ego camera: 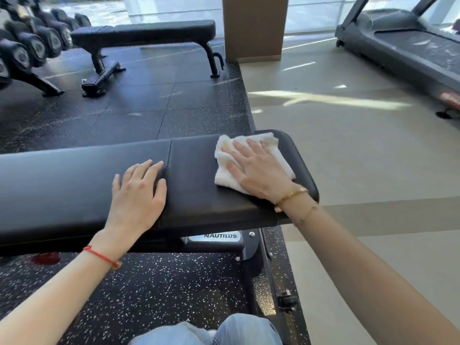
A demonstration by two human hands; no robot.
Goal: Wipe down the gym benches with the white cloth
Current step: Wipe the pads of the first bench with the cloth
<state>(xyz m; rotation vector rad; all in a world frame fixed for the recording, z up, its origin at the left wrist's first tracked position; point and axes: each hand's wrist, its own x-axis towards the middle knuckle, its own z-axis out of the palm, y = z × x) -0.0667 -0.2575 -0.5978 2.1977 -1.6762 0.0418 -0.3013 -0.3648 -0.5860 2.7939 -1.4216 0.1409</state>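
The right hand (258, 170) presses the cloth (251, 160) flat on the right end of the near bench (74, 185), fingers straight and spread. The left hand (138, 195) rests open on the pad beside the seam, fingers relaxed. A second bench (149, 33) stands beyond, near dumbbells (32, 43); a treadmill (410, 46) stands at right.

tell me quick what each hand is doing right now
Left hand: open, flat on the bench, holding nothing.
Right hand: open, pressing the white cloth onto the bench.
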